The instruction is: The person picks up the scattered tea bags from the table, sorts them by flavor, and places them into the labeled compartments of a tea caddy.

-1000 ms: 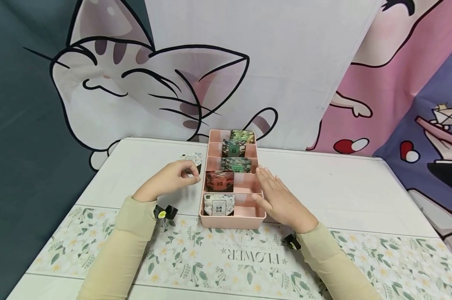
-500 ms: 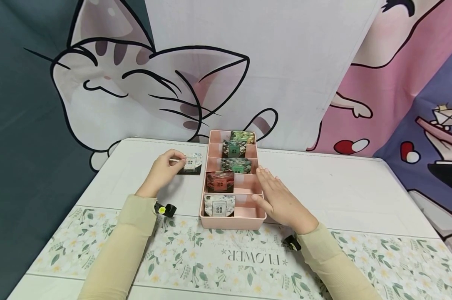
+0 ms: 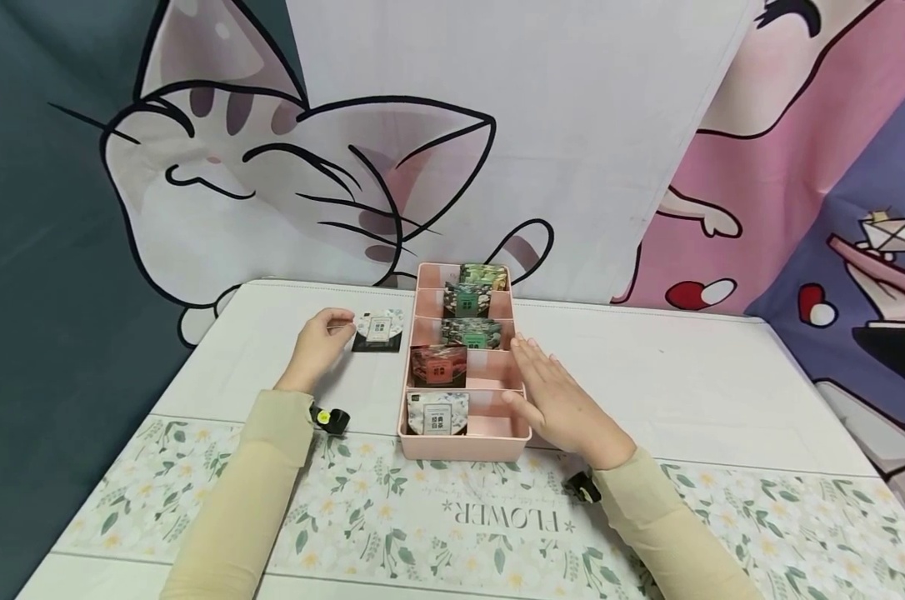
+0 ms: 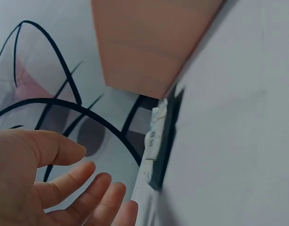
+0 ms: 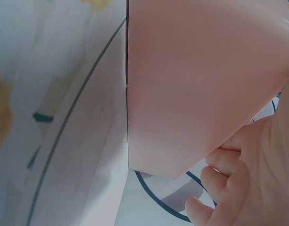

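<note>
A white-and-black tea sachet (image 3: pixel 378 330) lies on the table left of a pink divided box (image 3: pixel 465 449). My left hand (image 3: pixel 322 344) is beside the sachet's left edge, fingers loosely bent with nothing between them; the left wrist view shows the hand (image 4: pixel 83 188) apart from the sachet (image 4: pixel 157 141). My right hand (image 3: pixel 567 398) rests along the box's right side with extended fingers, the fingertips at its rim. Inside the box, a white sachet (image 3: pixel 437 414) stands in the nearest compartment, a red sachet (image 3: pixel 438 367) behind it, and green sachets (image 3: pixel 471 333) in the farther ones.
The table (image 3: pixel 670 383) has a white surface with a floral band printed FLOWER along its near part. Behind its far edge hangs a cloth backdrop (image 3: pixel 572 150) with a cartoon cat. Black cameras sit on both wrists.
My left hand has moved left, away from the box, uncovering the white-and-black sachet on the table and drawing back from it. My right hand has stayed at the box's side.
</note>
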### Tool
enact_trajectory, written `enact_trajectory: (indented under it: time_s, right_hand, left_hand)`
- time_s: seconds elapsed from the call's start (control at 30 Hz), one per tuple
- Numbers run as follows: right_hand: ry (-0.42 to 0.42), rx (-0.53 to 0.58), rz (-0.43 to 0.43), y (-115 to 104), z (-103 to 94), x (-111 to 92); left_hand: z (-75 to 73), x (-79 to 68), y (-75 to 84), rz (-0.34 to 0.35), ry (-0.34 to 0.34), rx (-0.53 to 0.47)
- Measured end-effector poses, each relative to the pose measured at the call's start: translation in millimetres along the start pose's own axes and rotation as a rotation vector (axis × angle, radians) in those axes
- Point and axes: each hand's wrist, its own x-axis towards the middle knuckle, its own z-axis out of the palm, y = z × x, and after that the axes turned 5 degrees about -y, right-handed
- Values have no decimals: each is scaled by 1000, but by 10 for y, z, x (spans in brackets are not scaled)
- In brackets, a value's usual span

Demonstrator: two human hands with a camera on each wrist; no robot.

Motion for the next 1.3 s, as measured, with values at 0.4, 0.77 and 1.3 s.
enact_trajectory:
  time_s: [0.4,0.77,1.3]
  right_hand:
    - [-2,9,5,-2,9,-3]
    - [-11,8,12,-5,4,-2]
    - [-17,10,14,-1,-1,1]
  left_hand:
    - [85,196,-15,-84,-58,80]
    - [166,337,66,-131,-112,216]
    - [261,370,185,-225,-81,376]
